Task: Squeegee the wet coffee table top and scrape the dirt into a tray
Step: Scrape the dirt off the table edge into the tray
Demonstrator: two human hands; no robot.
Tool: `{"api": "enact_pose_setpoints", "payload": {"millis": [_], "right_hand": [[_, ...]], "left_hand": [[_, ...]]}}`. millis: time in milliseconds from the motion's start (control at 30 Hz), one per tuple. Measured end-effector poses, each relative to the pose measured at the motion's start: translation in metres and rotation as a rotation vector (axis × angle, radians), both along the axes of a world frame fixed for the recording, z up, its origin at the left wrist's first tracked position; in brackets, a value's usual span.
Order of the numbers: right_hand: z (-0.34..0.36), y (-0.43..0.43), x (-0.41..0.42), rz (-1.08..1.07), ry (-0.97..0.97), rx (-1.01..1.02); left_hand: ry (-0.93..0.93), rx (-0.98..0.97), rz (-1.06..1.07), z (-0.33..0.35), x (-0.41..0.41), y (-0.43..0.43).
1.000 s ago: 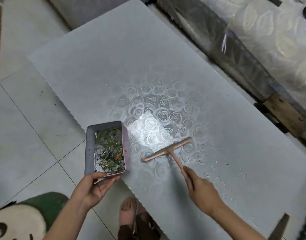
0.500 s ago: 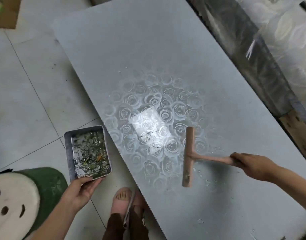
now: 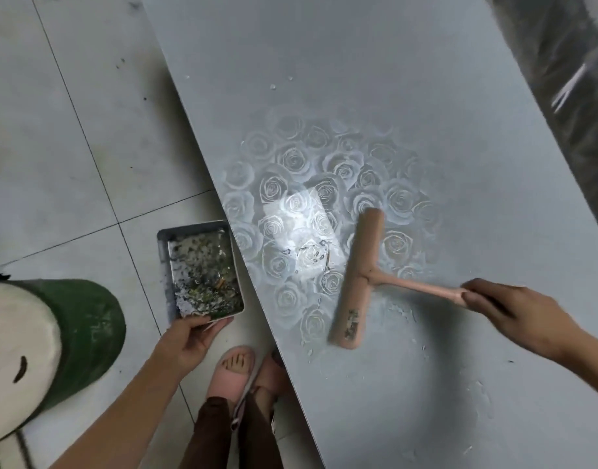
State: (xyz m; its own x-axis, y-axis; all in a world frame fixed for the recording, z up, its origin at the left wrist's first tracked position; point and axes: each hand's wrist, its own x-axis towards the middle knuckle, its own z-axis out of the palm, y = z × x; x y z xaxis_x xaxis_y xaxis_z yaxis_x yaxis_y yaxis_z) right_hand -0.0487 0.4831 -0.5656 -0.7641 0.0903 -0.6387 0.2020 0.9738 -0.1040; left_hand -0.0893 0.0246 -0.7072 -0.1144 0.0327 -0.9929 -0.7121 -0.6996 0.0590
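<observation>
Lying between the hands, squeegee handle in right hand.

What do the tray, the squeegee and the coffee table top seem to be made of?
Tray: probably thin metal, dull grey walls, shiny bottom between wet debris.
Squeegee: likely plastic, matte pink, head and handle one colour.
Coffee table top: hard, glossy, perhaps glass or laminate; it mirrors a bright light patch over a rose pattern.
</observation>
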Motion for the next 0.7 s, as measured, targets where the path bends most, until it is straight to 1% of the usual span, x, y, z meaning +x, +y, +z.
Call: {"api": "enact_pose_setpoints", "payload": {"millis": [67,167,300,433,500,533,600,700], "right_hand": [[-0.001,0.002,-0.006,-0.03,-0.003,0.022],[-0.026,-0.022,-0.018,0.0,-0.001,-0.007],[-0.052,-0.074,-0.05,0.146,0.095,-0.092],[-0.038,-0.079,-0.075,0.289,0.179,-0.044],[-0.021,-0.061,-0.085,0.269,0.173,-0.017],[-0.012,-0.049,-0.086,0.215,0.163,-0.005],[-0.002,-0.032,-0.09,0.175,0.133,0.057],[-0.018,-0.053,-0.093,0.213,0.101,0.061]], "left_hand": [[0.034,0.045,0.022,0.003,-0.001,0.008],[0.052,0.093,0.066,0.009,-0.003,0.02],[0.041,0.074,0.132,0.01,-0.002,0.03],[0.028,0.048,0.139,0.012,-0.001,0.034],[0.016,0.056,0.157,0.012,0.0,0.031],[0.015,0.058,0.163,0.011,0.001,0.032],[0.029,0.052,0.163,0.009,0.002,0.033],[0.033,0.019,0.189,0.005,0.0,0.032]]}}
